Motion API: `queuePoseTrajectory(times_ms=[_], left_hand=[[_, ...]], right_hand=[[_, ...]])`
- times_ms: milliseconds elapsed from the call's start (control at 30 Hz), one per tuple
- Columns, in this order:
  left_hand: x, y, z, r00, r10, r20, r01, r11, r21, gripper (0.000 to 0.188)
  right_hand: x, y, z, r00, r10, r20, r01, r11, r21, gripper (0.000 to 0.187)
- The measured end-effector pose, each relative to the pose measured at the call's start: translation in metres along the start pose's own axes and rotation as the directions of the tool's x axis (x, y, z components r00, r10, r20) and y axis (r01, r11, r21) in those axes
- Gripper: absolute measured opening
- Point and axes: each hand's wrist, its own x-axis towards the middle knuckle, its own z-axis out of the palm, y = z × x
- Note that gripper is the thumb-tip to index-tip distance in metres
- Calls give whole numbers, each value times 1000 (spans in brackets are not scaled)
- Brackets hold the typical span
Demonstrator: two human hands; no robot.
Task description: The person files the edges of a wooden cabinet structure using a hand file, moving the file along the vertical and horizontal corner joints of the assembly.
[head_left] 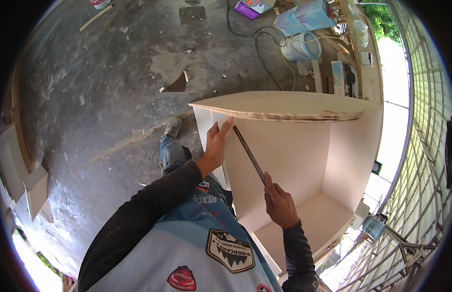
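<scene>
Work: long dark metal file [249, 154] laid against pale plywood cabinet's [303, 160] top edge.
Right hand [279, 204]: clenched around file's handle.
Left hand [217, 143]: fingertips steadying file's tip.
Progress: front edge looks rough and unfinished; much smoothing probably left.

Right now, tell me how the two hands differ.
The left hand is raised, fingers pressed on the cabinet's rough top edge; the right hand sits lower, inside the cabinet opening. The left holds nothing; the right grips a dark slim file. Both are bare, with dark sleeves.
</scene>
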Motion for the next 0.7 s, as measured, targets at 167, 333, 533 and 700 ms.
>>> queuePoseTrajectory(times_ms=[167, 333, 533, 700], left_hand=[[2, 6, -7, 996, 25, 91, -41, 982, 186, 35], [-3, 11, 9, 995, 32, 96, -60, 953, 299, 36], [-1, 12, 8, 998, 31, 52, -43, 971, 234, 38], [2, 13, 9, 1000, -5, 25, -2, 969, 248, 37]], right_hand=[[14, 0, 10, 999, -37, -32, 36, 998, -55, 66], [21, 6, 9, 999, -43, -9, 41, 994, -100, 66], [25, 4, 11, 998, -60, 23, 63, 985, -163, 68], [27, 10, 27, 997, -79, 27, 83, 969, -231, 69]])
